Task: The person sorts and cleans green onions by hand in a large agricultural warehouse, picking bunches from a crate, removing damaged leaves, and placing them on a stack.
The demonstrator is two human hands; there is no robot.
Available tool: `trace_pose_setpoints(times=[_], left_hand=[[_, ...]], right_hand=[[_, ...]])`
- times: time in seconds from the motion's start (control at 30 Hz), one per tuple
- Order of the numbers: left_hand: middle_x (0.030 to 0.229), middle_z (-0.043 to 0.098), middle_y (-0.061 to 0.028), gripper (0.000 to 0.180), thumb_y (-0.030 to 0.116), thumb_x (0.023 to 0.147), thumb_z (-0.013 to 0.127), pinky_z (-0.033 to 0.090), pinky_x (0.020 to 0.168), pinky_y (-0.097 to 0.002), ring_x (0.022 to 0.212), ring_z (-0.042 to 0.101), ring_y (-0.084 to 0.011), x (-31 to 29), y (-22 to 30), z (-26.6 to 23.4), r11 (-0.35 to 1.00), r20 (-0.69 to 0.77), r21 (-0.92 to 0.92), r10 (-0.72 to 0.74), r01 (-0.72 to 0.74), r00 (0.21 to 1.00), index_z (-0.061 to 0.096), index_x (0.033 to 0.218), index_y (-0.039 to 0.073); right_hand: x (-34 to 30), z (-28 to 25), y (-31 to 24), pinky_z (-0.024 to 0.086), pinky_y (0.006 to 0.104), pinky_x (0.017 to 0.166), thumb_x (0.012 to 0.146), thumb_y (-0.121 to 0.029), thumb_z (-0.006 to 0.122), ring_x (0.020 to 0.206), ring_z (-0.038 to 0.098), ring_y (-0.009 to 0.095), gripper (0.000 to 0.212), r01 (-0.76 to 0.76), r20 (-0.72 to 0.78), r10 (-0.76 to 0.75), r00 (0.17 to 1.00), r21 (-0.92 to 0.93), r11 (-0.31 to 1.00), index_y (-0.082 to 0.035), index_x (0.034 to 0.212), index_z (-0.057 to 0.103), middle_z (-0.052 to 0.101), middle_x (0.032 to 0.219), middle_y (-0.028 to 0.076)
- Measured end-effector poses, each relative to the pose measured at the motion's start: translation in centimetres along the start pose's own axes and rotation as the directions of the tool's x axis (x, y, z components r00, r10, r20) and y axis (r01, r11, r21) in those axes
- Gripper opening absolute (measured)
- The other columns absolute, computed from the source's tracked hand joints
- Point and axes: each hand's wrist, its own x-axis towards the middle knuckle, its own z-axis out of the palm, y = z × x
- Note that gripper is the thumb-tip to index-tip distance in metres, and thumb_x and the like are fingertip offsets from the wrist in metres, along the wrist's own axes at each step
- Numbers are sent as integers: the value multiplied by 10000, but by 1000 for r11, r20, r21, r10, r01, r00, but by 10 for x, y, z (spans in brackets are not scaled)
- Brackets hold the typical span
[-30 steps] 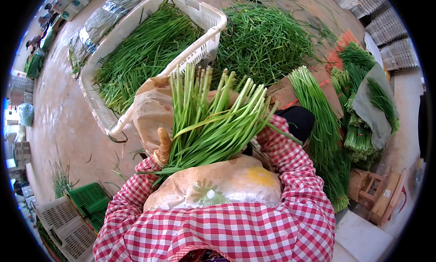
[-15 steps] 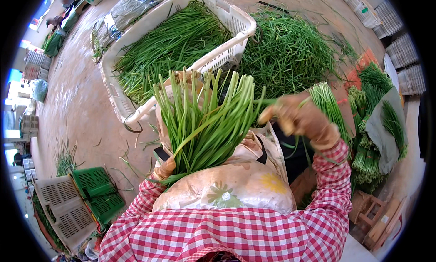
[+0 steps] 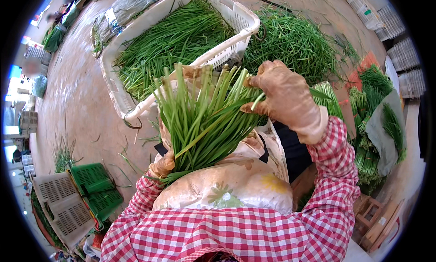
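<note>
The green bunch (image 3: 204, 121) is in the middle of the frame, above the flowery apron (image 3: 245, 185). It lies left of the right hand (image 3: 250, 95) and up and to the right of the left hand (image 3: 163, 165). Its long way runs from the pale cut ends at the top down to the leaves at the lower left. The right hand is nearer the cut ends; I can't tell if it touches them. The left hand is at the leaves.

The left grip is wrapped on the leafy end, some fingers hidden. The right grip has one thin stalk (image 3: 257, 101) in it, with the thumb and pointer tips a little apart.

Counting: two gloved hands, one bunch in them, one white basket (image 3: 110, 87) full of greens at upper left, and one loose heap (image 3: 290, 46) at upper middle. One green basket (image 3: 93, 173) and one pale basket (image 3: 63, 207) are at lower left. One gray cloth (image 3: 379, 130) is at right, on tied bunches (image 3: 367, 162) too crowded to count.
</note>
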Motion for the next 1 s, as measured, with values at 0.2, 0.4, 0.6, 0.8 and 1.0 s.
trace_pose_setpoints(times=[0.2, 0.4, 0.6, 0.8, 1.0], left_hand=[[1360, 440, -90, 855, 571, 795, 614, 355, 1044, -361, 1201, 463, -206, 1, 14, -5, 994, -29, 104, 24, -21, 999, 325, 1401, 42], [1401, 383, -126, 1130, 802, 656, 527, 327, 1065, -377, 1232, 436, -260, -10, 19, -23, 999, -17, -44, -10, 10, 1000, 275, 1414, 4], [1429, 332, -161, 1224, 879, 612, 451, 310, 1070, -383, 1278, 379, -260, -14, 19, -14, 1000, -19, 1, 23, -23, 1000, 237, 1422, -14], [1421, 351, -138, 1225, 899, 611, 408, 320, 1057, -368, 1260, 396, -246, -12, 18, -5, 997, 20, -55, 58, -57, 998, 252, 1419, -9], [1367, 434, -110, 1134, 871, 676, 378, 358, 1013, -343, 1203, 452, -221, -12, -10, -10, 997, -124, -70, 19, -28, 992, 304, 1404, 5]], right_hand=[[19, 20, 5, 423, 372, 945, 664, -160, 767, 1044, 527, 298, 396, 56, 17, -66, 998, 334, 941, -138, 1051, 687, 562, 1209, 80], [28, 41, 3, 479, 356, 815, 664, -188, 744, 891, 608, 283, 286, -94, 140, -39, 989, 819, 566, -18, 889, 698, 643, 937, 99], [15, 34, -15, 460, 401, 854, 685, -198, 693, 944, 575, 333, 277, 72, 9, -79, 997, 332, 940, 2, 876, 672, 609, 1012, 171], [15, 70, -17, 491, 378, 817, 717, -37, 623, 952, 588, 333, 276, 45, -343, 47, 938, 255, 966, 0, 989, 604, 594, 1042, 197], [24, 103, 2, 520, 386, 628, 794, -47, 507, 756, 629, 324, 209, 66, -387, -20, 922, 105, 992, 39, 977, 555, 606, 870, 216]])
